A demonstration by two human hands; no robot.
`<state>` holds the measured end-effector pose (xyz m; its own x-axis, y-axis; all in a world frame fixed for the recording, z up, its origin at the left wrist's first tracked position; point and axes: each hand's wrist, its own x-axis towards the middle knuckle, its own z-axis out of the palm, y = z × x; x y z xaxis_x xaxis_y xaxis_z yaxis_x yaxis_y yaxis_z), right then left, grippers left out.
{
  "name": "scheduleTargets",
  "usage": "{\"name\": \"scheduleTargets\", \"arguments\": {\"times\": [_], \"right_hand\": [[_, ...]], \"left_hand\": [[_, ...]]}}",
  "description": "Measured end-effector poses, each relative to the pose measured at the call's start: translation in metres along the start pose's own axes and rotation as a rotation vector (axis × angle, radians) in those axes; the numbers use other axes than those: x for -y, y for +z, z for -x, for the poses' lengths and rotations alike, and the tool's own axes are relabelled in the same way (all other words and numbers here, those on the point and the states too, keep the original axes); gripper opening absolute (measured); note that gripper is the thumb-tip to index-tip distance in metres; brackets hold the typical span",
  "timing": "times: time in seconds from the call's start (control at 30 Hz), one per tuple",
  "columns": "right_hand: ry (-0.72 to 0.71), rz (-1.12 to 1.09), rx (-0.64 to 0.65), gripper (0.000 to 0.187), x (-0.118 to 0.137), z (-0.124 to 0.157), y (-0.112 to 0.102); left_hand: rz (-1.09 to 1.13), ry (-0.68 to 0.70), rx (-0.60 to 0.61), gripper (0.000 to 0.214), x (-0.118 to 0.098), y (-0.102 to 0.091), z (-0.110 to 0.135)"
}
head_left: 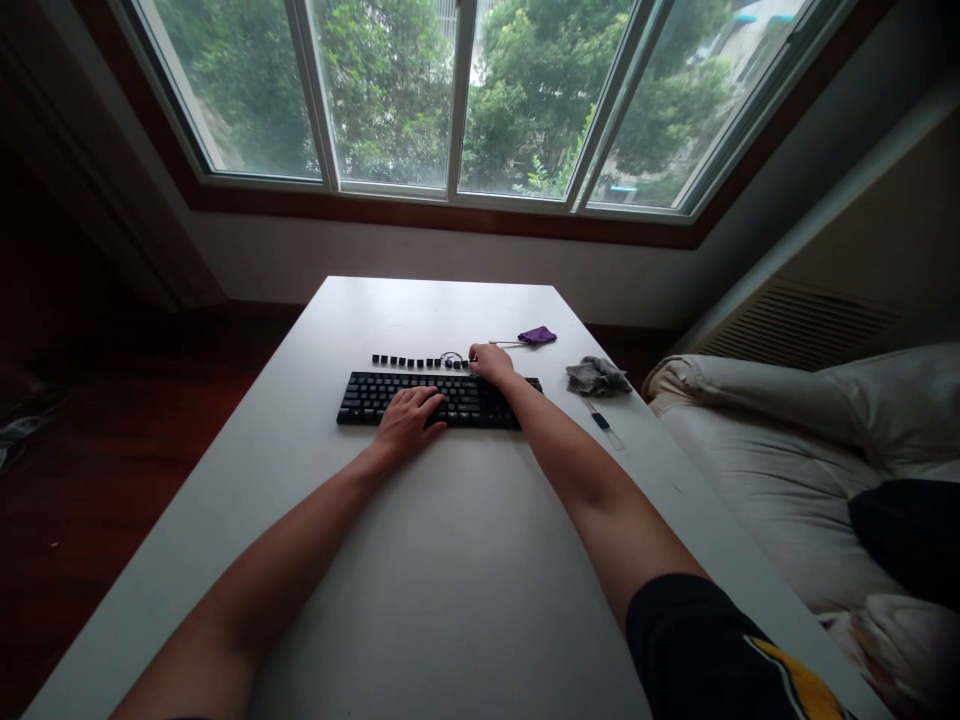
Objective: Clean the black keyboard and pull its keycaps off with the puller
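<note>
Behind the oblong keyboard (461, 400), blocky black keycaps (411, 363) form a row.

This looks like a room in a home, probably a living room. A pale, cushioned sofa (765, 470) sits along the bench's right edge, and a reddish wood floor (157, 450) shows past its left edge. Beyond the far edge, a wide sliding window (454, 110) with brown trim looks onto leafy trees (547, 90).
</note>
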<state>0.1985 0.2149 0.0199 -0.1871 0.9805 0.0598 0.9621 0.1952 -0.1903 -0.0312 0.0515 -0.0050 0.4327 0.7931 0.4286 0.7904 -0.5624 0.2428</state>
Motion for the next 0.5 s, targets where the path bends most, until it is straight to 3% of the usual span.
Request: {"name": "scheduleTargets", "arguments": {"times": [0.23, 0.33, 0.5], "right_hand": [[0.009, -0.110, -0.130, 0.019, -0.006, 0.010, 0.000], [-0.114, -0.247, -0.173, 0.021, -0.007, 0.022, 0.000], [-0.317, -0.402, -0.115, 0.017, -0.007, 0.039, -0.002]], "left_hand": [[0.004, -0.001, -0.011, 0.050, 0.000, -0.001, 0.000], [0.006, 0.002, -0.013, 0.050, 0.000, 0.000, 0.000], [0.006, 0.000, -0.012, 0.050, 0.000, -0.001, 0.000]]}}
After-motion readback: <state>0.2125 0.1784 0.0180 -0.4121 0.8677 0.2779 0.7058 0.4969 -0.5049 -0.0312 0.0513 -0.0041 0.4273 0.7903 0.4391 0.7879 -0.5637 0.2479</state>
